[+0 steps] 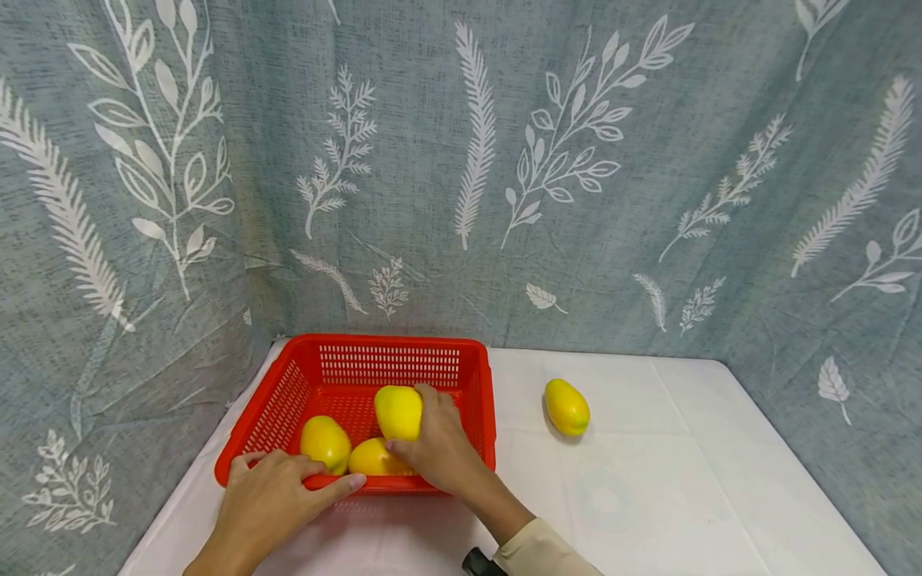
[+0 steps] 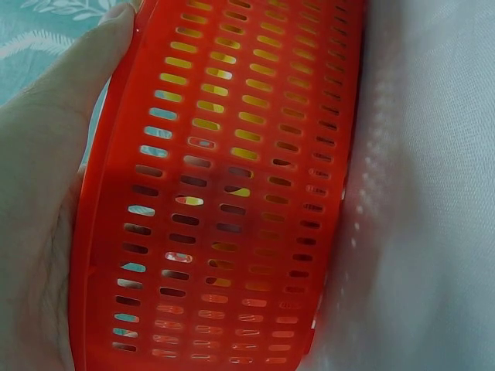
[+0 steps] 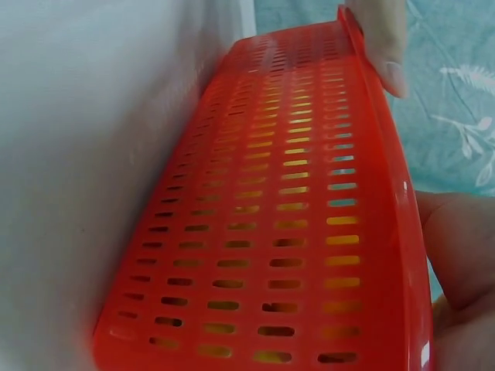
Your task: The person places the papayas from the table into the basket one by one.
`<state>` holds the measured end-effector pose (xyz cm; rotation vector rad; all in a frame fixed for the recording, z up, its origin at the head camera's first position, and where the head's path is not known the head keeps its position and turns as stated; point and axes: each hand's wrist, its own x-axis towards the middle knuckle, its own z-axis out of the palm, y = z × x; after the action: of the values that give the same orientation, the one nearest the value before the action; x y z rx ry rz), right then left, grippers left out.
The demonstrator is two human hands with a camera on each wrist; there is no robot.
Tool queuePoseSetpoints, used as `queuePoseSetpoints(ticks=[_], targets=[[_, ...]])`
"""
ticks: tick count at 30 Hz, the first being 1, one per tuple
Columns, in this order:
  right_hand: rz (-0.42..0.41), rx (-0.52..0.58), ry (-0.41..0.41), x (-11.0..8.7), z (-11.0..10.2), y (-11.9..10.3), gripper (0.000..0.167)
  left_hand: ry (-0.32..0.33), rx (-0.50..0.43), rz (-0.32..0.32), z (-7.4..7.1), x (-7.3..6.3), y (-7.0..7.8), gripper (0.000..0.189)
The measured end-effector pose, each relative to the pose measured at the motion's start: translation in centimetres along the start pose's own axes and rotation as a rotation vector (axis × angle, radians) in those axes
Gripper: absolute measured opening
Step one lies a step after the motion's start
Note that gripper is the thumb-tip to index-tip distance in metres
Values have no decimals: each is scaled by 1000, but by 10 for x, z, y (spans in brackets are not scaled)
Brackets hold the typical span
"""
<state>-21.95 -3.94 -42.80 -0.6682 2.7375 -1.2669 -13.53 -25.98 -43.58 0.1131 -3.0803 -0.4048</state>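
A red plastic basket [image 1: 389, 342] with slotted walls stands on the table's left part. My left hand [image 1: 270, 498] grips its near rim at the left corner, with fingers over the edge and thumb along the front. Inside the basket, my right hand [image 1: 448, 450] holds a yellow mango [image 1: 398, 411] from its right side. Below that fruit lies another mango [image 1: 376, 458], partly covered by the right hand. A third mango [image 1: 326, 442] rests by the left fingers. Both wrist views show mostly the basket's slotted wall [image 2: 232, 178], with yellow fruit glimpsed through it.
One more yellow mango [image 1: 567, 408] lies on the white tablecloth [image 1: 663, 480], right of the basket. A grey-green curtain [image 1: 432, 160] with white leaf prints hangs behind and at both sides. A small black object [image 1: 481, 562] shows near the right sleeve.
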Motion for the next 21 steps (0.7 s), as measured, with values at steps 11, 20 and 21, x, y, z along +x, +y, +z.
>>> queuePoseSetpoints(ticks=[11,20,21], targets=[[38,-95,15,5,8,-8,81,21,-1,2,1,-3,0,80],[71,-136,20,12,15,-10,82,11,-14,-18,1,-4,1,81],[76,-139,19,13,16,-10,82,8,-15,-21,1,-4,1,81]])
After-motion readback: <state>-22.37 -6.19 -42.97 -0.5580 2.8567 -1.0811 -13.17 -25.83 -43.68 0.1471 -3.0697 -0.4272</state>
